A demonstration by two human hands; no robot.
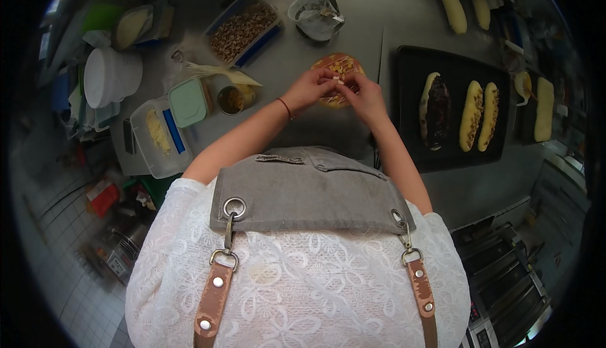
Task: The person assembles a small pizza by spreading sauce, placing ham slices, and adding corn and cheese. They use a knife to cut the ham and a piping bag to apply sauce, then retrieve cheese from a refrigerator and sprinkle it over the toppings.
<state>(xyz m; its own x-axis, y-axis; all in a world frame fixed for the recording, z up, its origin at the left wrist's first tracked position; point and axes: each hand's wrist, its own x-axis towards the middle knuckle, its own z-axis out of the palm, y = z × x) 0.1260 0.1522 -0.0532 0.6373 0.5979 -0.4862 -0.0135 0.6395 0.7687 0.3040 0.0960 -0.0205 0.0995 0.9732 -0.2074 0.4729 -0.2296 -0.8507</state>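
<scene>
A round baked cake (341,62) with an orange-brown top, thin white icing lines and yellow bits lies on the steel table in front of me. Over its middle, my left hand (309,89) and my right hand (366,97) meet fingertip to fingertip. Both are closed in a pinch around a small whitish piece (338,78), whose kind is too small to make out. My hands and wrists hide part of the cake. Left of the cake stands a jar (235,99) with yellowish contents, a pale spatula or brush (221,72) lying behind it.
Farther left are a tub of chopped nuts (245,32), a green-lidded box (189,102), a tub of pale shavings (158,135) and a white bucket (113,76). A bowl (315,17) sits behind the cake. On the right, a black tray (410,64) bears long pastries, one dark-coated (435,114).
</scene>
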